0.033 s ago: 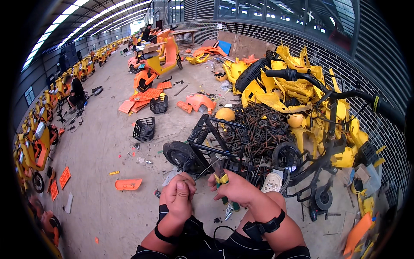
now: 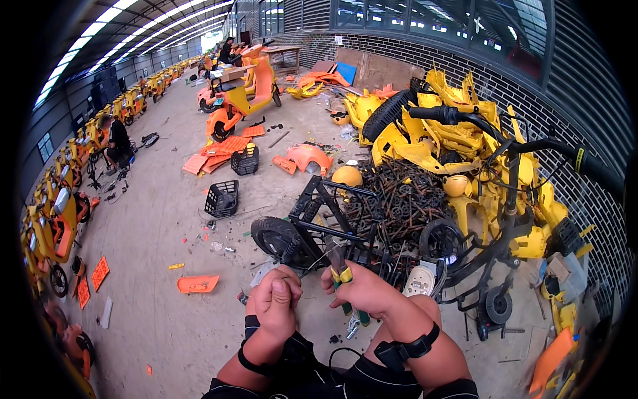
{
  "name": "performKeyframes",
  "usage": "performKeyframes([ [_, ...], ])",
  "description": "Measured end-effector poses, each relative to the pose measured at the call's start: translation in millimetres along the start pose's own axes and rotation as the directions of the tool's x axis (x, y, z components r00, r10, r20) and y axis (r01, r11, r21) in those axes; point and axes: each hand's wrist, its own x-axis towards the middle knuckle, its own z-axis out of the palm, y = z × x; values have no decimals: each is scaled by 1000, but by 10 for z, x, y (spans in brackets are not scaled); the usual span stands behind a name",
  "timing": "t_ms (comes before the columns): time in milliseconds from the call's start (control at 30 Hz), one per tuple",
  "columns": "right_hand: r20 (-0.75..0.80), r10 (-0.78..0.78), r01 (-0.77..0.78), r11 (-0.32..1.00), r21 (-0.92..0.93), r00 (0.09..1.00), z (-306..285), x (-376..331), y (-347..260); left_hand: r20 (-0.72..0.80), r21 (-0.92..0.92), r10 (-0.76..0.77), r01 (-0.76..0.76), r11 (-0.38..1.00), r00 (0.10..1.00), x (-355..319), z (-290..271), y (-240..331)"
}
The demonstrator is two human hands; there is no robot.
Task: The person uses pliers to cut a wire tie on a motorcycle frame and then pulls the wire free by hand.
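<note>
Pliers (image 2: 342,278) in right hand (image 2: 365,292), yellow-handled.

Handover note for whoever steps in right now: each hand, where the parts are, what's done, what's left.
Left hand: closed in a fist, apparently pinching something thin; too small to tell what.
Right hand: gripping pliers with yellow-green handles, tip pointing up toward the frame.
Stripped black scooter frame lies on the floor just ahead, front wheel still on.
Done: body panels off; yellow panels piled behind, scrap metal heap beside.
Left: likely the wiring and remaining frame fittings.
</note>
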Motion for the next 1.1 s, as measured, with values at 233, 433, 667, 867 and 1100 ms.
performKeyframes([
  [233, 5, -8, 8, 1000, -13, 1000, -29, -14, -23, 53, -4, -19, 20, 1000, 998, -6, 14, 12],
  [433, -23, 6, -6, 1000, -21, 1000, -30, -13, -28, 139, -4, -23, 24, 1000, 990, -15, 46, -2],
  [667, -52, 20, -22, 999, -39, 998, -59, -13, -20, 158, 28, -44, 40, 999, 986, 11, 127, 39],
  [867, -54, 26, -29, 998, -55, 998, -48, -19, -31, 204, 30, -21, 16, 999, 979, 3, 100, 16],
  [1100, -91, 15, -23, 996, -83, 996, -58, 15, 18, 204, 23, -72, 69, 997, 976, -32, 80, 20],
])
